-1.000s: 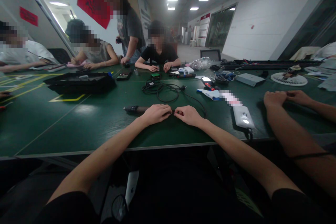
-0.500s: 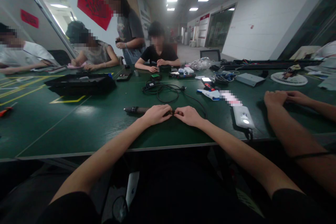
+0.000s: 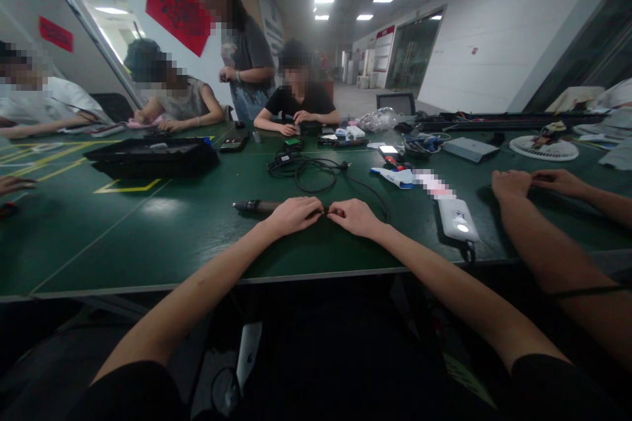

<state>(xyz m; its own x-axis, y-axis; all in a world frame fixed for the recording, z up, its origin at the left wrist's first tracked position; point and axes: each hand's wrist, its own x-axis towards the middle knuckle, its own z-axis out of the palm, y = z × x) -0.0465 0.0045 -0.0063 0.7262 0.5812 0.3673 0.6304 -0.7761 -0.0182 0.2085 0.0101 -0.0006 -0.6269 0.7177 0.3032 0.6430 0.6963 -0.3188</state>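
A dark electric screwdriver (image 3: pixel 257 207) lies sideways on the green table, its metal tip pointing left. My left hand (image 3: pixel 297 215) is closed around its rear part, hiding much of the body. My right hand (image 3: pixel 356 218) is pinched at the rear end, fingertips almost meeting those of the left. A black power cord (image 3: pixel 371 192) curves down from a coil and passes behind my right hand; its end seems to be in that pinch, though the fingers mostly cover it. Beyond my hands lie the cord's coil and a plug (image 3: pixel 344 165).
A black tray (image 3: pixel 151 161) stands at left. To the right are a blue-and-white object (image 3: pixel 394 177), a white device (image 3: pixel 457 220) and a co-worker's hands (image 3: pixel 513 183). Several people sit or stand around the table (image 3: pixel 148 237). A fan grille (image 3: pixel 543 148) lies far right.
My hands keep nearly the same place, with small finger shifts at the screwdriver's rear end. Another person's hand has come in at the left edge, over an orange-handled tool. The right-hand co-worker's hands moved slightly left.
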